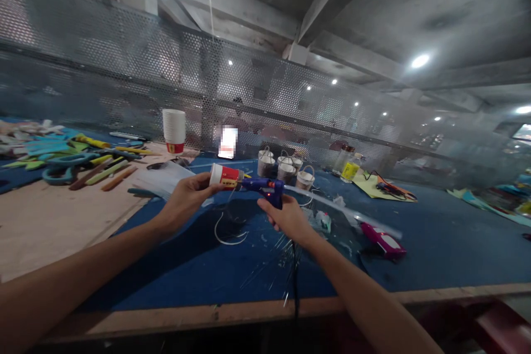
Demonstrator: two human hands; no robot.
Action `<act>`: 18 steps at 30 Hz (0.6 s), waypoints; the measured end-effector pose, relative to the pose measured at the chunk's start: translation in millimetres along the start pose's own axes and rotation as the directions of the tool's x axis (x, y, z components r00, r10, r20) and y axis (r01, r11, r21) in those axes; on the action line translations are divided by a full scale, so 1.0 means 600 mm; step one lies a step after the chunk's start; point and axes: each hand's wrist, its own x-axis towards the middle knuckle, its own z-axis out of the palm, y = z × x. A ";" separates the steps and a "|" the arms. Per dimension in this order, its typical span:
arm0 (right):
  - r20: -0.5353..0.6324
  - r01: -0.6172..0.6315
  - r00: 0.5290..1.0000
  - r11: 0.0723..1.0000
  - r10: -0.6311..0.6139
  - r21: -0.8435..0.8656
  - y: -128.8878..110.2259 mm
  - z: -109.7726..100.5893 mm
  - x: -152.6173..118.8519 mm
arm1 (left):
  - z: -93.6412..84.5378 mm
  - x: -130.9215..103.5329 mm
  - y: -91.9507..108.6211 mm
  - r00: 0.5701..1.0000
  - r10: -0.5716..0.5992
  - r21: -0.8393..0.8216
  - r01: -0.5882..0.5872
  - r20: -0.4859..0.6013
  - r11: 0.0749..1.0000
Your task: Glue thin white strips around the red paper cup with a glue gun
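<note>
Left hand: my left hand (193, 192) reaches in from the lower left, forearm slanting forward over the desk (178, 279), thumb and fingers clamped on the white base end of the paper cup (224, 177).
Paper cup: held on its side above the desk, red band toward my right hand; I cannot see inside it.
Right hand: my right hand (289, 217) comes in from the lower right, fingers wrapped round the handle of the blue glue gun (265, 189), its nozzle pointing left at the cup, with the nozzle end close against it; I cannot tell if they touch.
Clear rod: a long clear rod (340, 206) runs out behind the gun, to the right of my right hand.
Cord: a black cord (295, 276) hangs below my right hand, over the front edge.
Small buckets: several handled white cups (265, 164) stand upright beyond my right hand; their contents are too small to make out.
Cup stack: a stack of white cups (174, 128), nested in one another, is beyond my left hand.
Bottle: a yellow-labelled bottle (350, 169) stands farther off, right of my right hand; contents unclear.
</note>
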 end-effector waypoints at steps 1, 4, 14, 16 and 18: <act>0.036 -0.032 0.999 0.995 0.029 0.094 -0.001 -0.002 0.002 | -0.002 0.001 -0.002 1.000 -0.009 -0.027 0.009 -0.002 1.000; 0.086 -0.101 0.994 0.921 0.074 0.376 -0.002 -0.010 0.011 | -0.008 0.004 -0.009 0.998 -0.047 -0.077 0.044 -0.036 0.996; 0.007 -0.281 0.949 0.835 0.316 0.472 0.038 -0.036 0.048 | -0.012 0.010 -0.014 0.992 -0.085 -0.130 0.072 -0.098 0.989; -0.029 -0.264 0.958 0.915 0.286 0.306 0.051 -0.040 0.051 | -0.014 0.011 -0.015 0.992 -0.085 -0.141 0.071 -0.093 0.987; -0.070 -0.255 0.962 0.962 0.263 0.098 0.064 -0.044 0.054 | -0.015 0.011 -0.016 0.992 -0.081 -0.152 0.067 -0.092 0.986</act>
